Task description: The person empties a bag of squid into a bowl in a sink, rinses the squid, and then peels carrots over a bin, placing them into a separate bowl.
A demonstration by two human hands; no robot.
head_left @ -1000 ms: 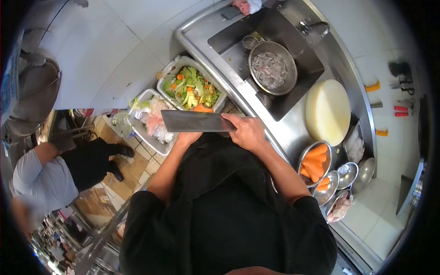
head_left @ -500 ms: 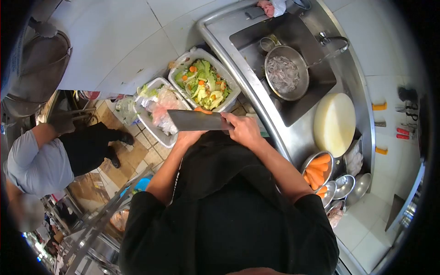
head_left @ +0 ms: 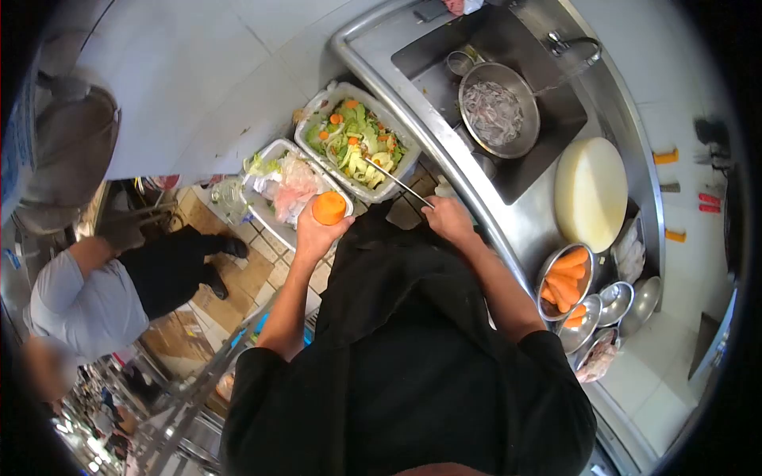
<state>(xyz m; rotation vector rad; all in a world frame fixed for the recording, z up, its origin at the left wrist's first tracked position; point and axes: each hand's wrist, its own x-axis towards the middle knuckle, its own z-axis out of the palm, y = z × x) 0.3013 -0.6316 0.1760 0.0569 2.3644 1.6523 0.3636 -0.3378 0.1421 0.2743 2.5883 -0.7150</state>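
An orange carrot (head_left: 329,208) with a round cut face turned up is held in my left hand (head_left: 319,234), fingers wrapped round it. My right hand (head_left: 452,220) grips a cleaver (head_left: 399,183), seen nearly edge-on as a thin line pointing up and left. Beyond the blade lies a white bin (head_left: 394,190) full of lettuce scraps and orange carrot pieces. Beside it, just above my left hand, a second white bin (head_left: 258,205) holds crumpled clear and pinkish plastic.
At the right a steel sink (head_left: 567,143) holds a pan (head_left: 533,127) under running water. A round white board (head_left: 591,194), a bowl of carrots (head_left: 565,278) and several metal bowls stand beside it. Another person (head_left: 95,293) is at the left.
The cleaver has swung from broad side showing to edge-on, and moved right, away from the carrot. My left hand has come out from behind it with the carrot. The view has shifted slightly.
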